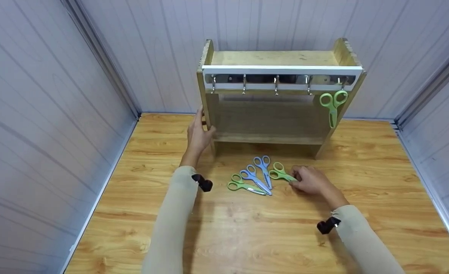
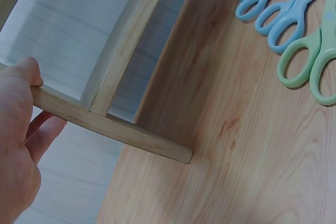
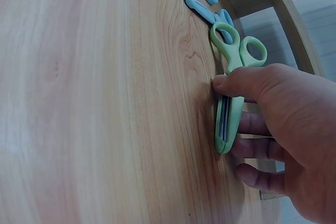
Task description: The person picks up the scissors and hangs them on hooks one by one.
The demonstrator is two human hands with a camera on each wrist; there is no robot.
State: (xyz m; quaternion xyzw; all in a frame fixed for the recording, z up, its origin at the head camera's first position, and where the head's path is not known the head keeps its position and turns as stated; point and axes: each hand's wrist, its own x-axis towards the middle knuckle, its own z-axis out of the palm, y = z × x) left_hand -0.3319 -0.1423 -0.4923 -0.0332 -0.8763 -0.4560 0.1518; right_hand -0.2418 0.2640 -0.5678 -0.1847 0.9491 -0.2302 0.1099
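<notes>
My left hand grips the left side panel of a wooden rack, thumb on one face and fingers on the other. Green scissors are pinched by the blade part in my right hand, thumb on top and fingers along the far side; their handle loops point left in the head view. Just left of them on the table lie two pairs of blue scissors and another green pair, handles toward the rack. One more green pair hangs from the rack's rightmost hook.
The rack carries a white rail with several metal hooks along its front, and it stands near the back wall. Side walls bound the wood-grain table at left and right.
</notes>
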